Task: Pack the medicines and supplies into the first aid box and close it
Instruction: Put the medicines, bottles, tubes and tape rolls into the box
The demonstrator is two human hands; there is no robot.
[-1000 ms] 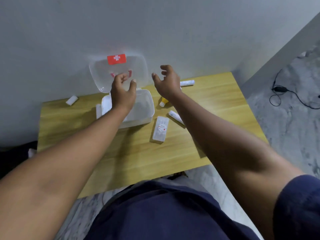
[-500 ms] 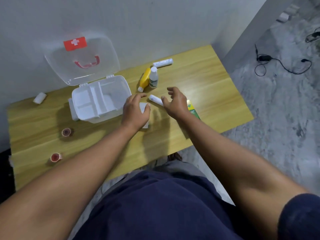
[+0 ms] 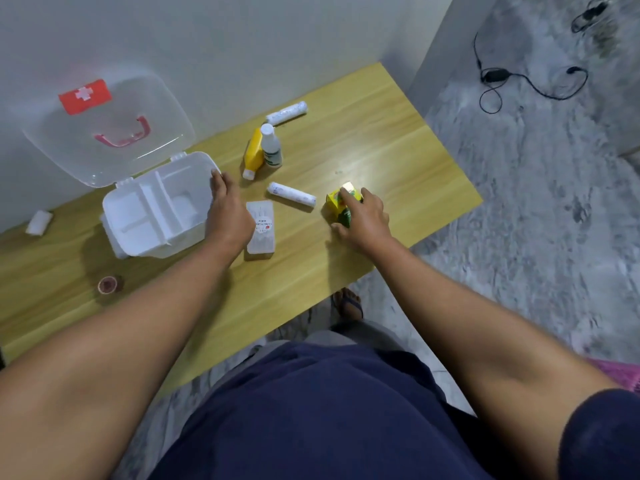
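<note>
The white first aid box [image 3: 138, 233] stands open at the table's left, its clear lid [image 3: 104, 133] with a red cross raised against the wall. My left hand [image 3: 227, 213] rests against the box's right wall, fingers on the rim. My right hand [image 3: 363, 218] is closed around a yellow-green medicine carton [image 3: 337, 199] on the table. Between the hands lie a flat white packet [image 3: 261, 230] and a gauze roll [image 3: 291, 195]. Farther back lie a yellow bottle [image 3: 254, 152], a white bottle [image 3: 270, 147] and a second gauze roll [image 3: 286, 113].
A small white roll [image 3: 38, 222] lies at the far left by the wall. A reddish tape roll [image 3: 109, 285] sits in front of the box. The wooden table [image 3: 398, 140] ends at right, over grey floor with a black cable [image 3: 530, 81].
My right hand moved right and closed on the yellow-green carton. My left hand shifted from the flat packet to the box's right wall. The view swung slightly.
</note>
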